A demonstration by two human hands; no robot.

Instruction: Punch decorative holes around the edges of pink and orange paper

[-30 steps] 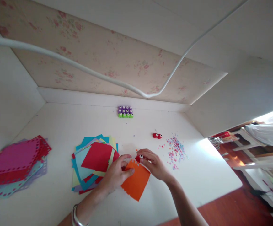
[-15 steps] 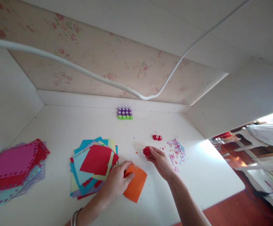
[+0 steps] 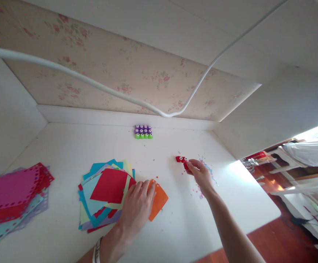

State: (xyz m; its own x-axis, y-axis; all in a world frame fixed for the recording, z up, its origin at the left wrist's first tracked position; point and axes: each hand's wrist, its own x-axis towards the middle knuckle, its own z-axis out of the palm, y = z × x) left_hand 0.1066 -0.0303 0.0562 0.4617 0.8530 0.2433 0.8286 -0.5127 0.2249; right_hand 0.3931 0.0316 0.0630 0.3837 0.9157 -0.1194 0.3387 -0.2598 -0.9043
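Note:
My right hand (image 3: 201,175) is closed on a small red craft hole punch (image 3: 185,166), next to two more red hole punches (image 3: 179,159) standing on the white table. My left hand (image 3: 138,201) has its fingers bent over the left edge of an orange paper sheet (image 3: 159,201); its thumb is hidden. Small punched holes show near the sheet's upper edge. Just left of that hand lies a loose pile of coloured paper squares, a red sheet (image 3: 109,184) on top.
Purple punches (image 3: 142,128) and green punches (image 3: 144,136) stand in rows by the back wall. Paper confetti (image 3: 211,171) lies scattered behind my right hand. At far left rests a stack of hole-edged sheets, a pink sheet (image 3: 9,188) uppermost. A white cable (image 3: 106,88) hangs across the view.
My right hand has carried the red punch up and right to the other red punches. My left hand has turned over the orange sheet, which has shifted slightly up and left.

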